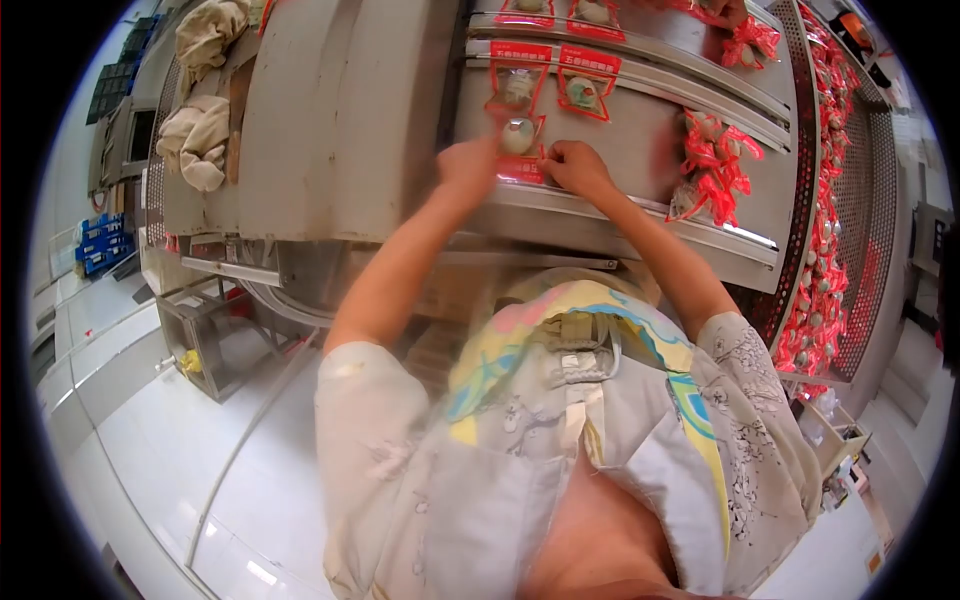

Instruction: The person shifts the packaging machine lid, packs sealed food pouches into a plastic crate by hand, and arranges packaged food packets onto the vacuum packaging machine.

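A red-and-clear egg packet point(518, 138), a pale egg showing through its plastic, lies on the metal work surface between my hands. My right hand point(580, 168) is closed, its thumb and fingertips pinching the packet's lower right edge. At the packet's left side is my left hand point(468, 168); motion blurs it and its fingers cannot be made out. Just beyond, a second egg packet point(518, 88) lies flat, and to its right a third packet point(583, 92) holds something greenish. A loose pile of red packets point(712, 170) sits farther right on the same surface.
Metal rails point(640, 70) cross the work surface. On the right, a perforated trough point(868, 220) holds several red packets. Another person's hand point(728, 12) is at the top right, near more packets. Beige cloths point(195, 140) lie left of a broad metal cover point(325, 110).
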Motion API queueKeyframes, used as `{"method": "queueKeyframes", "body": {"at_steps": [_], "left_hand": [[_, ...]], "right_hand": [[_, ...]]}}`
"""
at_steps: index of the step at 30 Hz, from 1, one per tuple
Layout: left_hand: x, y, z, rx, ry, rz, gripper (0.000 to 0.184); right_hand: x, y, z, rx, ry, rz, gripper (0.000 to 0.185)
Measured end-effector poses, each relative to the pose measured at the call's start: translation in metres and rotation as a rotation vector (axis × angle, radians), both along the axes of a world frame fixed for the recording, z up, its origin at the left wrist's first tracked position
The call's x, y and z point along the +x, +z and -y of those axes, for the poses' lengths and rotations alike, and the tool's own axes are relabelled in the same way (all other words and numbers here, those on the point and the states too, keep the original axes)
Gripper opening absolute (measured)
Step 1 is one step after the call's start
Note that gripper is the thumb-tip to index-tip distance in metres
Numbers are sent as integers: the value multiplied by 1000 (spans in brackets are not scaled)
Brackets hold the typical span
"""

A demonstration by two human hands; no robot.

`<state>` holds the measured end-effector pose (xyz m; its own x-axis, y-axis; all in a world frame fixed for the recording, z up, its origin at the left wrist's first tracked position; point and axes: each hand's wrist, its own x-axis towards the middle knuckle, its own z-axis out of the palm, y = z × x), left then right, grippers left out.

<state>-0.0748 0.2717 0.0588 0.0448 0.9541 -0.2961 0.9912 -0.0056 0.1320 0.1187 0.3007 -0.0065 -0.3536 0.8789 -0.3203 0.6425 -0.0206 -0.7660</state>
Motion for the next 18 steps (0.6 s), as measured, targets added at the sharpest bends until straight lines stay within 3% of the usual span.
{"method": "queueKeyframes", "body": {"at_steps": [12,18], "left_hand": [[2,-4,5,-87,-47,-105,11],[-12,1,6,-154,-58,-55,25]], "right_hand": [[9,-8,-4,-6,171,51,27],[8,0,-1,-35,167,-14,29]]}}
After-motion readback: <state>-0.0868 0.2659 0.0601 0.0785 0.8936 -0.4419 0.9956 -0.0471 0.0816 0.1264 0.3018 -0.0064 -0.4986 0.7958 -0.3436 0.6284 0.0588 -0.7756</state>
